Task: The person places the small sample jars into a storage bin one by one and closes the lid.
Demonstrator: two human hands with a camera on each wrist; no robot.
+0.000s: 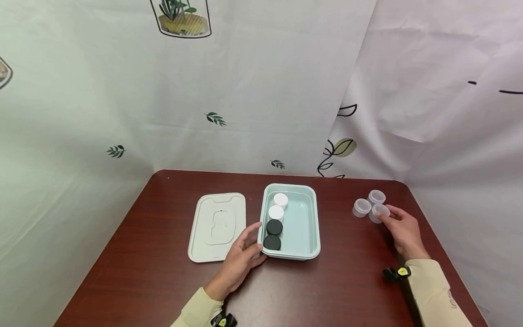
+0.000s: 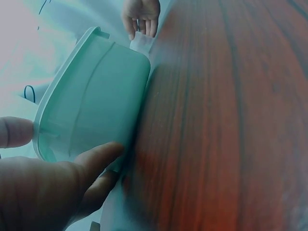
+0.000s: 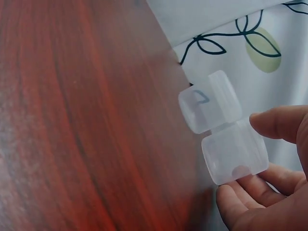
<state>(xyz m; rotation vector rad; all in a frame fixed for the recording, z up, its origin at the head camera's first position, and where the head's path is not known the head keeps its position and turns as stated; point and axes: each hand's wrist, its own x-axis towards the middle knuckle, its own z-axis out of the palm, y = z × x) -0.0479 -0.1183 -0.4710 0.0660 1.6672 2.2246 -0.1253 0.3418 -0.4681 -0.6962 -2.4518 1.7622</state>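
My right hand (image 1: 402, 230) grips a small translucent jar (image 3: 236, 151) between thumb and fingers at the table's right side. Two similar jars stand beside it, a left one (image 1: 361, 207) and a back one (image 1: 376, 197). A pale mint plastic bin (image 1: 300, 218) sits mid-table. Along its left inner side runs a row of round caps: two white (image 1: 276, 212) toward the back, two black (image 1: 274, 227) in front. My left hand (image 1: 239, 262) rests its extended fingers against the bin's left rim and front left corner; the left wrist view shows fingertips on its outer wall.
A flat off-white lid (image 1: 218, 227) lies on the brown table (image 1: 135, 254) left of the bin, close behind my left hand. White printed cloth (image 1: 253, 91) hangs behind the table and along its sides. The right table edge runs close by my right forearm.
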